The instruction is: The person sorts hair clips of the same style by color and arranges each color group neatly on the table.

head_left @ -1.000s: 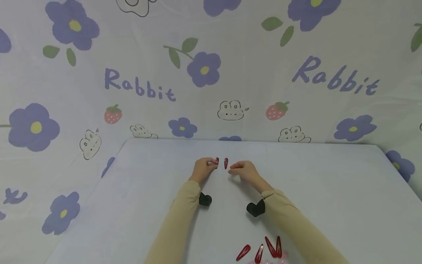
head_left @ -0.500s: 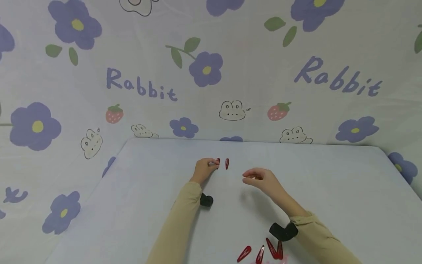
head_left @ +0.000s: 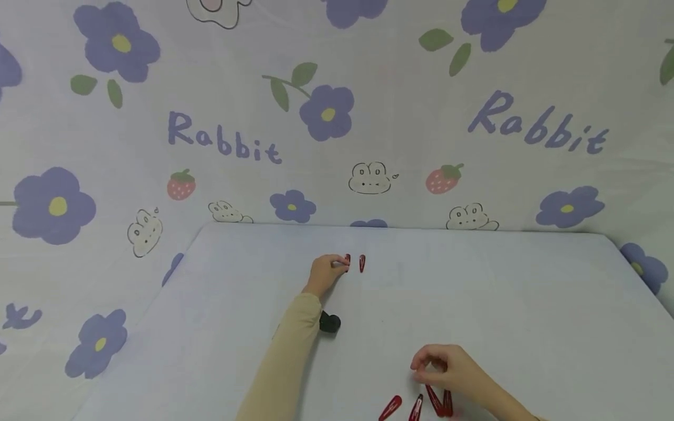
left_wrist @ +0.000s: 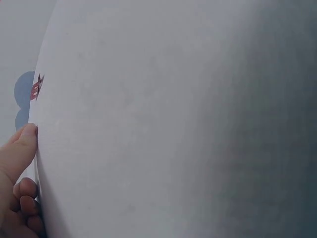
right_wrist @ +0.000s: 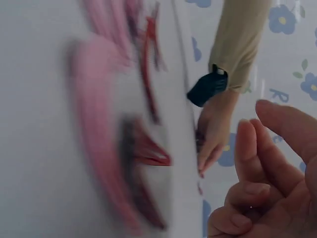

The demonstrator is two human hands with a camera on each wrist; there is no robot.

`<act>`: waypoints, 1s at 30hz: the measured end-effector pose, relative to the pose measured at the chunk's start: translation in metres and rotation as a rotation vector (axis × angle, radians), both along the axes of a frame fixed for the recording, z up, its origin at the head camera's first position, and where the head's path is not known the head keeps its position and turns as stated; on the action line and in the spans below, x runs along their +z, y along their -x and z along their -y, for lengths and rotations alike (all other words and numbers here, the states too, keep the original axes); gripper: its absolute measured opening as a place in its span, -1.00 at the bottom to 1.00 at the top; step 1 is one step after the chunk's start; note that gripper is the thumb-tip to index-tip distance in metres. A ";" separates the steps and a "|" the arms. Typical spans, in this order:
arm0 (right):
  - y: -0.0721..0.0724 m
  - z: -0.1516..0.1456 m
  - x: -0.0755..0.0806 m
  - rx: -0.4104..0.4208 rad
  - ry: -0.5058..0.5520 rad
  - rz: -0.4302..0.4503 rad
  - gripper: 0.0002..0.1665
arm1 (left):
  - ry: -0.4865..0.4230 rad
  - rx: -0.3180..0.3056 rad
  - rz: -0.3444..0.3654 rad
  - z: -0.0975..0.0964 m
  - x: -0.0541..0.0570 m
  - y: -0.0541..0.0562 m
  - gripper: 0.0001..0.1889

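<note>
At the far part of the white table, my left hand [head_left: 323, 275] pinches a small red hair clip [head_left: 347, 258], partly hidden by the fingertips. Just right of it lies a second red clip [head_left: 362, 263], which also shows in the left wrist view as a red clip [left_wrist: 36, 89]. My right hand [head_left: 451, 367] hovers by the near clips, its thumb and fingers bent and apart, holding nothing. Below it lie several red hair clips, including a slanted one [head_left: 390, 407], one beside it [head_left: 416, 408] and a pair touching at one end [head_left: 434, 401].
Long pink pieces [right_wrist: 99, 99] lie beside the near clips, blurred in the right wrist view. The white tabletop [head_left: 526, 304] meets a backdrop [head_left: 400, 117] printed with flowers and rabbits. A dark wrist camera [head_left: 330, 323] sits at my left sleeve.
My right hand has drawn back from beside the far clips, moving right and toward me to the near clips. My left hand keeps its place at the far clip.
</note>
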State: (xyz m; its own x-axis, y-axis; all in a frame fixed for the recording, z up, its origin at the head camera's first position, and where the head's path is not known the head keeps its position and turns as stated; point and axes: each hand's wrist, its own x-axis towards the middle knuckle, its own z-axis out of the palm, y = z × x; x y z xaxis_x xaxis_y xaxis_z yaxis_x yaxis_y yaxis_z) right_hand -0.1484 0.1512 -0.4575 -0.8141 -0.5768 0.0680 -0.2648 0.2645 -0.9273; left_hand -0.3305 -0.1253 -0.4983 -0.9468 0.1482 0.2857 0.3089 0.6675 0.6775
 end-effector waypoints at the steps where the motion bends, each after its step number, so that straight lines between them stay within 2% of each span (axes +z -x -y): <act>1: -0.003 -0.002 -0.004 0.032 0.016 0.017 -0.96 | 0.010 0.005 0.001 0.000 0.001 -0.001 -0.90; 7: -0.013 -0.009 -0.016 0.186 0.088 0.154 -0.94 | -0.012 0.014 0.005 0.002 -0.002 0.000 -0.90; 14: -0.018 -0.013 -0.019 0.188 -0.021 0.044 -0.87 | -0.059 -0.008 0.021 -0.003 0.000 -0.005 -0.91; 24: -0.017 -0.012 -0.025 0.218 -0.016 -0.054 -0.77 | -0.034 0.012 0.023 -0.004 0.001 -0.005 -0.91; 30: -0.016 -0.011 -0.023 0.225 -0.040 -0.118 -0.77 | -0.034 0.026 0.041 -0.004 0.002 -0.004 -0.91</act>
